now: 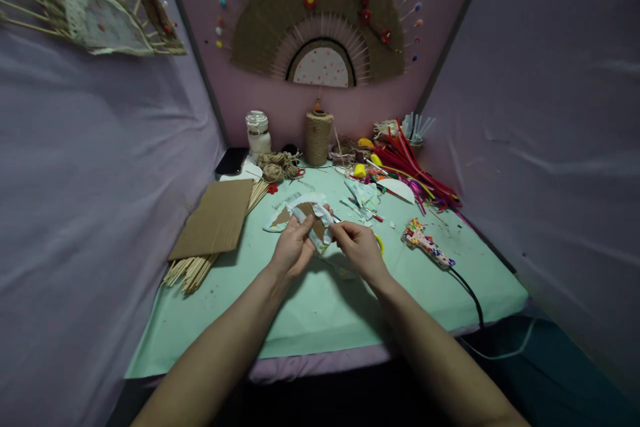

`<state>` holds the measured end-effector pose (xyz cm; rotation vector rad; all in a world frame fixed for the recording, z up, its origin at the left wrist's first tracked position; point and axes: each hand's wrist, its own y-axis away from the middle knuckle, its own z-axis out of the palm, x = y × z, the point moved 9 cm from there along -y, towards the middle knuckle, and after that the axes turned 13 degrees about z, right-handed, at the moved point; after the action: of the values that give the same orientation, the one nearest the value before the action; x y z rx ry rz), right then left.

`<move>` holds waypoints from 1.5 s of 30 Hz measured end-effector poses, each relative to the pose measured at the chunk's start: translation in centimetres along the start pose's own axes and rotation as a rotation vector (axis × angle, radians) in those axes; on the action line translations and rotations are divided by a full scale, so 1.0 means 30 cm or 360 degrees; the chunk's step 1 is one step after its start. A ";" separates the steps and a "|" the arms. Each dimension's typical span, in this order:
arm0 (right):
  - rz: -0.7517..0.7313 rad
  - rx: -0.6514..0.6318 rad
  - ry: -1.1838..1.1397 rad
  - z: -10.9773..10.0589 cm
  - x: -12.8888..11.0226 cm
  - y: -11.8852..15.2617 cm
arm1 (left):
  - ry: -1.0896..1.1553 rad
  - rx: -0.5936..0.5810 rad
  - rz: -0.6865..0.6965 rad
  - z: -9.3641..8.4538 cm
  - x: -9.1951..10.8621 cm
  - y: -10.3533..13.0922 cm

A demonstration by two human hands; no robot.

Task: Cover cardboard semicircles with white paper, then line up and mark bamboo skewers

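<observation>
Head view: one brown cardboard piece edged with pale blue-and-white cloth point(317, 228) sits between the left hand point(292, 244) and right hand point(359, 247), above the mint-green desk point(300, 323), its long axis apparently slanting from far left to near right. The left grasps its left side; the right, nearer the folded cloth, pinches the right edge. Nearby: one floral-patterned glue gun point(429, 247), one brown cardboard sheet point(215, 217), one tall beige twine cone point(319, 140).

Bare forearms point(220, 340), smoothly tapered, with slender bare wrists point(276, 273)
</observation>
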<state>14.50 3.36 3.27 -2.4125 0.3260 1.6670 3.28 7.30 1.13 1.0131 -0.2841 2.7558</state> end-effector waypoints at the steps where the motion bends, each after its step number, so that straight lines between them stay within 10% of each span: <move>1: -0.0025 0.0057 -0.0018 -0.001 0.000 0.003 | -0.0013 -0.0013 0.0040 0.005 0.006 0.001; 45: -0.0003 0.0051 -0.0244 -0.074 0.019 -0.023 | -0.0317 -0.0218 -0.0152 0.050 -0.043 0.052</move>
<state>16.86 3.36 3.54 -2.2445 0.3236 1.8182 4.81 5.29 1.23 1.2311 -0.4356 2.5158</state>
